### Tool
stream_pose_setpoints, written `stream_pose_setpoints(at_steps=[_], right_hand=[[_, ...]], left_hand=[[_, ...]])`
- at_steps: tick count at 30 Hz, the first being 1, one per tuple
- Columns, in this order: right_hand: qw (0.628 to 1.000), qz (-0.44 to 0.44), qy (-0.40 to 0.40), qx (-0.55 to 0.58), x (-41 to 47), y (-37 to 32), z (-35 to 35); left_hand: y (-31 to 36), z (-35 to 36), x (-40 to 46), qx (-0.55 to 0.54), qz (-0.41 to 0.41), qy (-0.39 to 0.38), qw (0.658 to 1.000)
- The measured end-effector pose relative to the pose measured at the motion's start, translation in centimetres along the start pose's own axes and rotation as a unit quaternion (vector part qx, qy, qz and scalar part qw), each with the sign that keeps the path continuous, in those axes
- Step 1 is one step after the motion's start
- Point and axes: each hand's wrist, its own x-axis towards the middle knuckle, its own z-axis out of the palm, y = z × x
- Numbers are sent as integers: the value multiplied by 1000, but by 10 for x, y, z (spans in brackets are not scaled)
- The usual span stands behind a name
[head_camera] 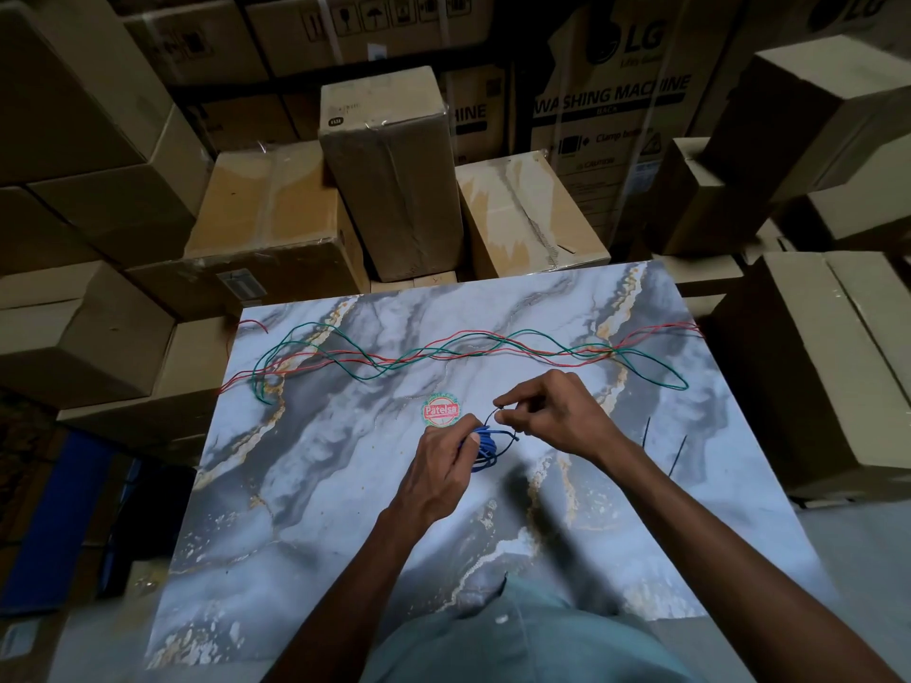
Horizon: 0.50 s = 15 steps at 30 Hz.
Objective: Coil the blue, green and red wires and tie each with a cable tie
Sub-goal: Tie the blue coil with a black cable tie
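My grey-and-white marbled slab tabletop (pixel 345 485) is veined with gold and dark grey. A round red-and-green sticker (pixel 440 411) sits on it. Thin green wire (pixel 315 329) and thin red wire (pixel 493 352) weave together; the coiled wire bundle (pixel 485 448) is blue. Brown cardboard boxes (pixel 394 165) surround it.

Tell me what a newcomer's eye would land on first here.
Mid-table, the left hand grips a blue wire coil while the right hand pinches a black cable tie looped round it. Behind, red wire and green wire snake uncoiled across the marble table.
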Motion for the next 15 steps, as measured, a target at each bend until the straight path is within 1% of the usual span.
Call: stream_pose_setpoints(at_steps=[3,6,9,12,15], right_hand=[[1000,7,5,10,-1,0,3],[998,21,38,35,-1,1,10],[997,10,58,47,-3,4,17],[996,-2,43,78,-5,3,19],[994,5,-2,109,-6,1,15]], left_hand=[[0,0,0,-15,-14,4,1000],[1,1,0,-19,-20,6,1000],[1,2,0,-27,-29,7,999],[-2,2,-1,-41,-42,15,998],[-6,1,-2,-45,-45,20,998]])
